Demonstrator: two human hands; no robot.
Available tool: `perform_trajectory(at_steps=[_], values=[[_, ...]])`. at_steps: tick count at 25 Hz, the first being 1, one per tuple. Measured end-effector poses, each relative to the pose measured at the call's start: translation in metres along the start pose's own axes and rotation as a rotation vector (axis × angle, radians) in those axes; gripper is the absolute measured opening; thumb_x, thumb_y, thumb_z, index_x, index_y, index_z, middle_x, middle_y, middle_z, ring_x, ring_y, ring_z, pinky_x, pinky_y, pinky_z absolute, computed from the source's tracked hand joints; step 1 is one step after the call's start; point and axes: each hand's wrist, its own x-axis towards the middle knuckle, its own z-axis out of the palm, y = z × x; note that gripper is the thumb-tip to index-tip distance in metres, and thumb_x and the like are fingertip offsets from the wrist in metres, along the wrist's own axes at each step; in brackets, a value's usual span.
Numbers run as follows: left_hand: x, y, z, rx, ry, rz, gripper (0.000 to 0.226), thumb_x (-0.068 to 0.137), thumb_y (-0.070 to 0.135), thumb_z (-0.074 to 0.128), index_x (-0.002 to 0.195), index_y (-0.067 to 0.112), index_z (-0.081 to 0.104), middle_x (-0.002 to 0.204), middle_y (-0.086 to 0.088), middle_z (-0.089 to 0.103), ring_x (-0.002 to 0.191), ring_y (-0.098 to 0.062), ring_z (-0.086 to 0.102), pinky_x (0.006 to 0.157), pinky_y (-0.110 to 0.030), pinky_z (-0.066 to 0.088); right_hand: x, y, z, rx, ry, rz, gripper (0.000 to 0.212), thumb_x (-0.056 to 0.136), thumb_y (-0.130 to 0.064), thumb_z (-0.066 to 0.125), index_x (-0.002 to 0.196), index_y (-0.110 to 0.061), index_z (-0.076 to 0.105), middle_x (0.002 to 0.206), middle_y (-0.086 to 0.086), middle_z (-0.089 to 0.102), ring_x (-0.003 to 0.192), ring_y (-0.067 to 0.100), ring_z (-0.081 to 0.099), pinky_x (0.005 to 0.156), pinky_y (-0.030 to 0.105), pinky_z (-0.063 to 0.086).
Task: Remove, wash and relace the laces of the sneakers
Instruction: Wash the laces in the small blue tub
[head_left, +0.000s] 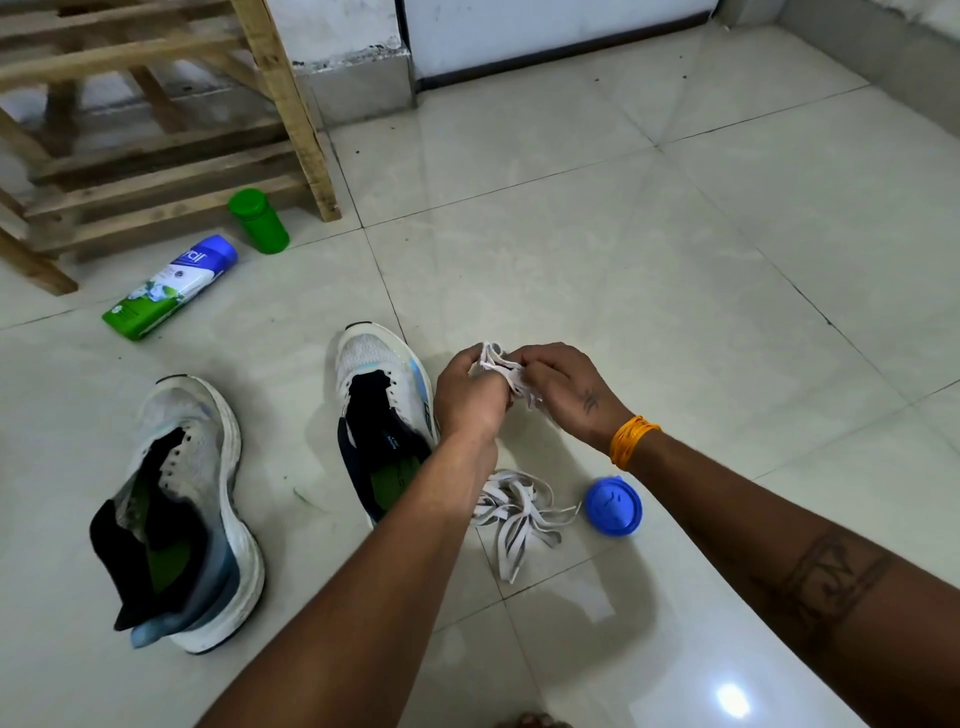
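Glossy pale floor tiles meet a wooden rack; left hand and right hand pinch a bunched lace

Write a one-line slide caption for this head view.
Both hands, left hand and right hand, bunch a lace above the floor; second lace lies beside two unlaced sneakers.

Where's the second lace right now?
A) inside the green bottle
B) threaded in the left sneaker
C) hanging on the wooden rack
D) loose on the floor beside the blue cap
D: the second lace lies in a loose pile on the tiled floor next to the blue cap, while both hands bunch up the other lace.
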Motion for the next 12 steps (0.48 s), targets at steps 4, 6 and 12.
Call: perform_trajectory(at_steps=[4, 6, 12], values=[[0.0033, -0.0040, -0.0001, -0.072, -0.046, -0.050, 0.041, 0.069, 0.015, 0.065, 0.105, 0.030, 0.078, 0.096, -0.002, 0.079, 0.089, -0.023, 0.075, 0.086, -0.045, 0.063, 0.0017, 0.0142, 0.0062, -0.134, 0.149, -0.019, 0.021, 0.086, -0.006, 0.066, 0.100, -0.018, 0.076, 0.092, -0.002, 0.063, 0.084, 0.014, 0.060, 0.076, 0.028, 0.047], [-0.0024, -0.0084, 0.0035, -0.053, -0.059, 0.003, 0.031, 0.082, 0.010, 0.071, 0.105, 0.030, 0.076, 0.098, -0.003, 0.078, 0.089, -0.021, 0.076, 0.079, -0.039, 0.064, 0.0053, 0.0115, 0.0049, -0.145, 0.221, 0.032, 0.016, 0.081, -0.016, 0.073, 0.094, -0.024, 0.069, 0.084, -0.007, 0.064, 0.082, 0.014, 0.059, 0.071, 0.032, 0.047], [-0.0038, -0.0009, 0.0056, -0.272, 0.021, -0.040, 0.026, 0.083, -0.002, 0.062, 0.088, 0.017, 0.078, 0.085, -0.008, 0.074, 0.072, -0.022, 0.066, 0.067, -0.034, 0.059, 0.0072, 0.0127, 0.0087, -0.260, 0.243, 0.016, 0.007, 0.081, -0.029, 0.071, 0.081, -0.022, 0.073, 0.085, -0.002, 0.054, 0.083, 0.017, 0.054, 0.069, 0.036, 0.046]])
